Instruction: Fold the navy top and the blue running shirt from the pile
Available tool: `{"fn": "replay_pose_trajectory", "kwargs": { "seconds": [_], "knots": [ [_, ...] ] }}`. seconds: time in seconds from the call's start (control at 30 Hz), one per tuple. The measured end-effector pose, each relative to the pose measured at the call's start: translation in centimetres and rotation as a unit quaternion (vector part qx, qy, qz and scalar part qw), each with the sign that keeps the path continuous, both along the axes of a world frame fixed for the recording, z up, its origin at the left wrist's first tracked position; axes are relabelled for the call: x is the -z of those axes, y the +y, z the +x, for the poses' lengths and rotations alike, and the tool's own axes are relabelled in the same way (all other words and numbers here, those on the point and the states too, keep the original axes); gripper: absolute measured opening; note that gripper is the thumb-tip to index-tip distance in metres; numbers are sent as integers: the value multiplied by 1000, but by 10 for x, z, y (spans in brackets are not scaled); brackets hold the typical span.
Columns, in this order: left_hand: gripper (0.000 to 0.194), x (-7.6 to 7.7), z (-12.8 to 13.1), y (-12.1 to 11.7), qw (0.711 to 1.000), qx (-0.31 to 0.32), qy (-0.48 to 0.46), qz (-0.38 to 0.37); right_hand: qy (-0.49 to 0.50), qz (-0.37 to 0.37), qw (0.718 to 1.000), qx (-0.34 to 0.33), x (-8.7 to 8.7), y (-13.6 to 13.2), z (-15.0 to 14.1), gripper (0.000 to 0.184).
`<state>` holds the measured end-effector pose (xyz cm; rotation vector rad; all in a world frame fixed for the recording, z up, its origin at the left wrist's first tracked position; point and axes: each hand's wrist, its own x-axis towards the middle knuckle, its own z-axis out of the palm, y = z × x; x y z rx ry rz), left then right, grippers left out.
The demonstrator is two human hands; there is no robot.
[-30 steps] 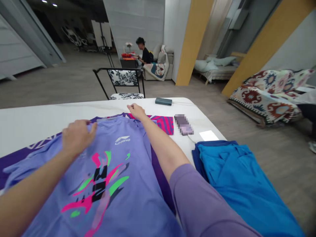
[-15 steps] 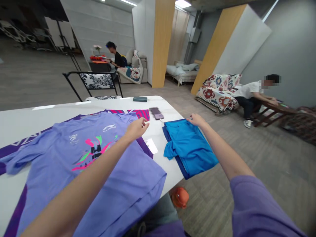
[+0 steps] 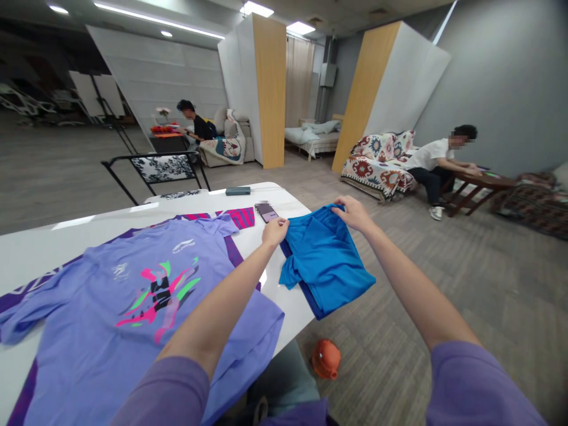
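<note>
A folded blue garment (image 3: 322, 260) lies at the right end of the white table (image 3: 66, 236), with its far edge lifted. My left hand (image 3: 274, 229) pinches its far left corner and my right hand (image 3: 352, 212) grips its far right corner. A lilac sports shirt (image 3: 133, 296) with a pink, green and black print is spread flat to the left, on top of a purple and pink garment (image 3: 242, 216).
A phone (image 3: 266, 211) and a dark power bank (image 3: 238, 190) lie at the table's far end. A black chair (image 3: 164, 168) stands behind the table. An orange object (image 3: 325, 357) sits on the floor below. Two people sit in the background: one far left, one right by a patterned sofa (image 3: 377, 163).
Both hands left the lilac shirt and moved right to the blue garment. They now hold its far corners and have raised that edge. My view turned right.
</note>
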<state>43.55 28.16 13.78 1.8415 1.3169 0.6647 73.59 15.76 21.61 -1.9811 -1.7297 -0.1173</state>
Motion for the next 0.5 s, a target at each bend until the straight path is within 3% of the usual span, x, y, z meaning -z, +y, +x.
{"fn": "replay_pose_trajectory", "kwargs": {
  "seconds": [0.13, 0.27, 0.37, 0.5],
  "knots": [
    [33, -32, -12, -12, 996, -25, -79, 22, -37, 54, 996, 68, -47, -28, -18, 24],
    [26, -85, -22, -31, 983, -30, -181, 25, -5, 123, 989, 83, -90, -51, -35, 28],
    [29, -148, -30, -42, 966, -19, -256, 29, 50, 179, 982, 25, -135, -60, -46, 42],
    [38, -262, -69, -63, 943, 27, -321, 85, 40, 259, 965, -29, -226, -70, -75, 67]
  ]
}}
